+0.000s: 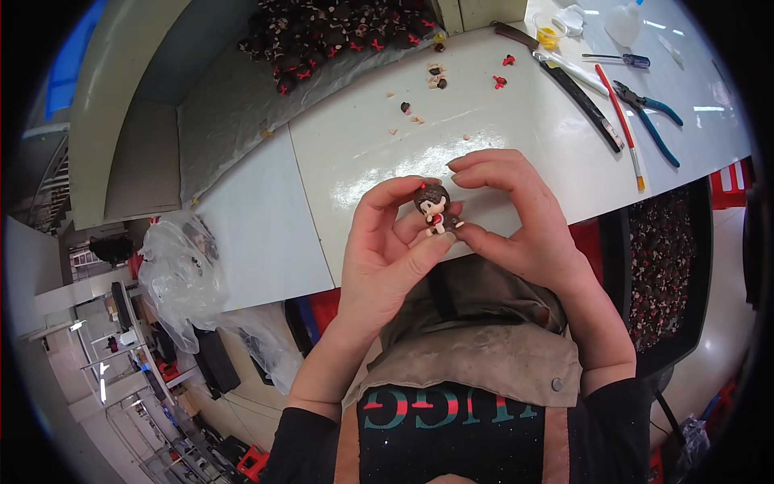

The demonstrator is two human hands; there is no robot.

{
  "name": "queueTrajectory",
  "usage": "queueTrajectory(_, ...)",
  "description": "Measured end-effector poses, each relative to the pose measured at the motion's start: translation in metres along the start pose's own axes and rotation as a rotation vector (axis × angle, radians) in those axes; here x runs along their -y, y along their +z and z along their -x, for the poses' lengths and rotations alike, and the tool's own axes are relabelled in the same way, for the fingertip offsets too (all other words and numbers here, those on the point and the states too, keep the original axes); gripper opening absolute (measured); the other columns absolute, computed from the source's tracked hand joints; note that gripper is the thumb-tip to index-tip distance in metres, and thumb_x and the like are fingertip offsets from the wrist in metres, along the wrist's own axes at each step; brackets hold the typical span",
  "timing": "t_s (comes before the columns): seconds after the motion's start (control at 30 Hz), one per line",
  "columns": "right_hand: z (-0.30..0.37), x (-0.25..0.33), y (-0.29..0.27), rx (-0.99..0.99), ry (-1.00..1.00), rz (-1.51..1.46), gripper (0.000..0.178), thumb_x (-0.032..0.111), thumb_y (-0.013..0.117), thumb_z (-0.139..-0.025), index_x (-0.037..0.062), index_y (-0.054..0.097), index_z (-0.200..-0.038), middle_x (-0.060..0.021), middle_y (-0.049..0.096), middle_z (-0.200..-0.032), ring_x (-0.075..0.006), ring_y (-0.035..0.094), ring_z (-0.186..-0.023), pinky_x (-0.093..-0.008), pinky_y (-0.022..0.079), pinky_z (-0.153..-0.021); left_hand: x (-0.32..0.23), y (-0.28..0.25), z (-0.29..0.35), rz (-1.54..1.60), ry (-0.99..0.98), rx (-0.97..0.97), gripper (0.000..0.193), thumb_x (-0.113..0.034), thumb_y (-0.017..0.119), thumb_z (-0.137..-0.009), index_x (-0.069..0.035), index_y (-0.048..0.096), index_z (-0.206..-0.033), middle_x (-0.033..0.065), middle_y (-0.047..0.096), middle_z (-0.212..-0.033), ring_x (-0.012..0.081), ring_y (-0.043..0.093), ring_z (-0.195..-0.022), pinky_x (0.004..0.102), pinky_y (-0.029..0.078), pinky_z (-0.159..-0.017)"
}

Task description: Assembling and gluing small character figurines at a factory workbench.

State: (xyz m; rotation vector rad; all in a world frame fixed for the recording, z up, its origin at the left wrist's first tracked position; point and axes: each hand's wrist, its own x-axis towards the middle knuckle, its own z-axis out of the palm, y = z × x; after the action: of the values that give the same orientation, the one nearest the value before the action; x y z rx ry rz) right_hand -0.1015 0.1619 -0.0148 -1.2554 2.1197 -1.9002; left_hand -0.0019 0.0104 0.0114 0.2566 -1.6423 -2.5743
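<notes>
Figurine [436, 208] held upright, mid-frame

At upper centre, a heap of dark figurines [339, 40] sits on grey sheeting [234, 137], perhaps to spare them scuffs. In the middle, the left hand [377, 258] pinches the figurine low, thumb by its feet, which leaves its front clear. The right hand [528, 218] curves alongside (whether its thumb touches, I cannot tell). At upper right, a paintbrush [618, 123] and pliers [634, 98] lie, probably for easy reach.

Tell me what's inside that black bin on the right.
Many small dark pieces with red and pale bits lie in the black bin. The top layer hides any beneath and the bin's bottom.
</notes>
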Motion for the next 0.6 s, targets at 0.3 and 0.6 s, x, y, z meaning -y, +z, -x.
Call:
queueTrajectory(0.3,0.007,0.000,0.006,-0.034,-0.017,0.039,0.047,-0.010,0.070,-0.064,0.0045,0.057,-0.107,-0.0106,0.058,-0.110,-0.0192,0.060,-0.097,-0.0258,0.055,-0.069,0.015,0.016,-0.002,0.002,0.063,0.027,0.057,0.010,0.058,-0.084,-0.003,0.034,-0.135,0.0119,0.046,-0.127,0.0199,0.052,-0.115,0.0321,0.045,-0.097)
queueTrajectory(0.6,0.004,0.001,0.009,-0.046,-0.098,0.177,0.046,-0.008,0.070,-0.064,0.0034,0.059,-0.107,-0.0110,0.060,-0.105,-0.0228,0.060,-0.095,-0.0282,0.053,-0.074,0.000,0.007,-0.008,0.270,-0.219,-0.070,0.040,-0.010,0.047,-0.095,-0.004,0.039,-0.134,0.0090,0.053,-0.121,0.0160,0.054,-0.111,0.0318,0.045,-0.095)
